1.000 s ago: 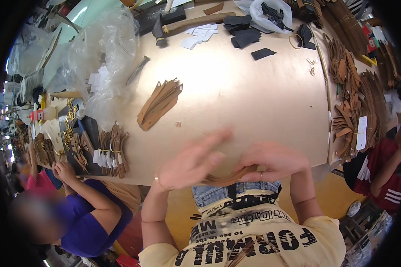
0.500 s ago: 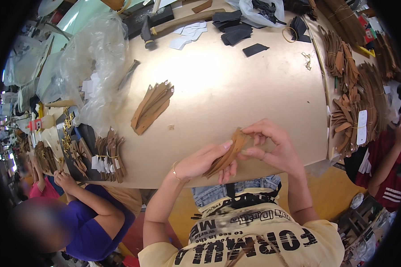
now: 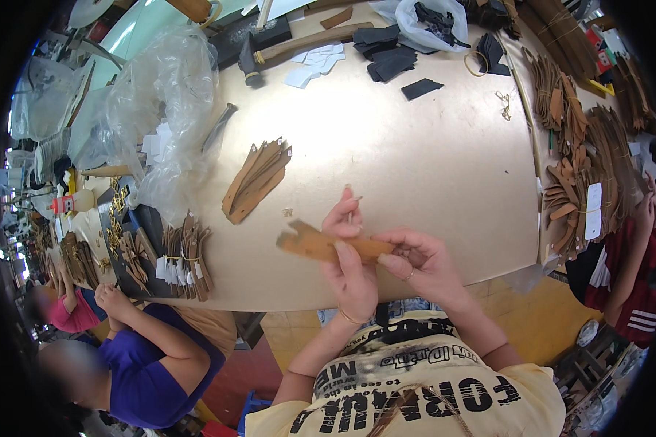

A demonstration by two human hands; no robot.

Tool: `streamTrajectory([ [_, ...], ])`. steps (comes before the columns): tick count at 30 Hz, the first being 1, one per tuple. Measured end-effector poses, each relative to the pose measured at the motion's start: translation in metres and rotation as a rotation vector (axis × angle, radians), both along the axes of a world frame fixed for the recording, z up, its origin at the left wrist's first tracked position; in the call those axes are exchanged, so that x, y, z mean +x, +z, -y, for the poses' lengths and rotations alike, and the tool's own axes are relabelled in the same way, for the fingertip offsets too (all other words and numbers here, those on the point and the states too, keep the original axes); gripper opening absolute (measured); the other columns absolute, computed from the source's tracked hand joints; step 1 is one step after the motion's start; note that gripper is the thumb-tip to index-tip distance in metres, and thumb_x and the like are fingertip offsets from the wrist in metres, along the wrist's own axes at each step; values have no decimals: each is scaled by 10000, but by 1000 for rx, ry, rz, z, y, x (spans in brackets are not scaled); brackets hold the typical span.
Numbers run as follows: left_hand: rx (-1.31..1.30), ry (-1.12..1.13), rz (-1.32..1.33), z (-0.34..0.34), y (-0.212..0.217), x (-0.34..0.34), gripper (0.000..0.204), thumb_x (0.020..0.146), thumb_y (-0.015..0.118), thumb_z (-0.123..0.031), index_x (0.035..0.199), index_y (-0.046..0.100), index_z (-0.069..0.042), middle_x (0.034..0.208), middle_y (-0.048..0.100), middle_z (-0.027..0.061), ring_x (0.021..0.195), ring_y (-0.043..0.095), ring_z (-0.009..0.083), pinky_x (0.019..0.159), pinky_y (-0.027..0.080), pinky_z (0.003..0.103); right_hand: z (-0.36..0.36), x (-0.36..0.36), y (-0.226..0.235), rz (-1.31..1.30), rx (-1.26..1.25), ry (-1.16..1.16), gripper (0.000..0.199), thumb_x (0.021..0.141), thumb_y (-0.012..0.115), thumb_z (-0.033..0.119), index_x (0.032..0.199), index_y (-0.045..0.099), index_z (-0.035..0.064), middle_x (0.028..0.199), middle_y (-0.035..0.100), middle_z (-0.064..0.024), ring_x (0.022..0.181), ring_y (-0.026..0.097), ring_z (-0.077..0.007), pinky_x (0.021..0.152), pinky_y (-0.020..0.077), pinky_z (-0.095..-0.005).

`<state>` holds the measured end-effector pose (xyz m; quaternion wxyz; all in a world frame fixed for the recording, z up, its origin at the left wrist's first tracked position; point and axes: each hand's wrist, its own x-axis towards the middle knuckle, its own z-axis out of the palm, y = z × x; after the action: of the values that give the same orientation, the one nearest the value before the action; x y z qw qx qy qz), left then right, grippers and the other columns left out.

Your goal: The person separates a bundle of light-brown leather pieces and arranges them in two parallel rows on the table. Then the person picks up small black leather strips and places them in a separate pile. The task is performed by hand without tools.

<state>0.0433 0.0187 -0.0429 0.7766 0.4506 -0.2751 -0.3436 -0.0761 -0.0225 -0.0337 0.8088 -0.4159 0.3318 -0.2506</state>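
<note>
A small stack of brown leather strips (image 3: 304, 243) is held above the near edge of the table, lying roughly sideways and slightly smeared by motion. My left hand (image 3: 353, 280) grips its middle, thumb on top and fingers behind. At the right end, my right hand (image 3: 431, 268) pinches the strips between thumb and fingers. How many strips are in the stack is hidden. Farther off to the left, a fanned pile of similar leather strips (image 3: 259, 180) rests on the table, apart from both hands.
A hammer (image 3: 251, 62), white pieces (image 3: 317, 64) and black pieces (image 3: 390, 62) lie at the back. Crumpled clear plastic (image 3: 175, 109) covers the left side. Banded strip bundles (image 3: 184, 258) sit near a co-worker in purple (image 3: 153, 364). More bundles (image 3: 572, 197) line the right.
Both hands have turned the strips from a steep slant to nearly level, their free end now pointing left. My left hand has swung upright beneath them.
</note>
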Motion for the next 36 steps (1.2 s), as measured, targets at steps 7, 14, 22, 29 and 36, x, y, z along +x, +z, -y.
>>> streamTrajectory([
  [7, 155, -338, -202, -19, -2, 33, 391, 996, 534, -197, 1335, 446, -24, 1442, 420, 213, 1384, 388, 348, 1158, 318, 481, 25, -17, 6, -157, -116, 110, 214, 915, 699, 102, 1088, 686, -24, 966, 685, -40, 851, 627, -85, 757, 512, -237],
  [14, 467, -424, -480, -21, -6, 18, 457, 975, 528, -42, 1409, 391, 1, 1402, 484, 212, 1287, 508, 280, 1066, 456, 402, 49, -38, 3, -387, -230, 54, 167, 902, 712, 109, 1022, 719, -8, 851, 691, -35, 744, 597, -75, 673, 489, -226],
  [22, 531, -242, -116, -16, -17, 21, 398, 987, 515, -36, 1371, 424, 18, 1333, 539, 193, 1184, 581, 268, 1020, 477, 367, 68, -50, -1, -717, -571, -87, 131, 884, 702, 59, 996, 710, -9, 817, 676, -23, 677, 518, -56, 632, 446, -221],
  [29, 557, -237, -82, -29, 7, 68, 485, 929, 588, 14, 1371, 389, -2, 1140, 556, 115, 1085, 621, 243, 965, 504, 350, 103, -47, -11, -755, -541, -150, 194, 859, 715, 100, 1022, 705, -4, 737, 655, -79, 586, 511, -102, 571, 456, -259],
  [36, 518, -582, -268, -19, 10, 47, 583, 893, 635, 36, 1405, 365, -39, 1110, 583, 98, 1089, 597, 194, 972, 491, 325, 107, -26, -23, -774, -661, -229, 197, 847, 737, 126, 1009, 723, 15, 647, 614, -58, 545, 473, -96, 540, 427, -259],
])
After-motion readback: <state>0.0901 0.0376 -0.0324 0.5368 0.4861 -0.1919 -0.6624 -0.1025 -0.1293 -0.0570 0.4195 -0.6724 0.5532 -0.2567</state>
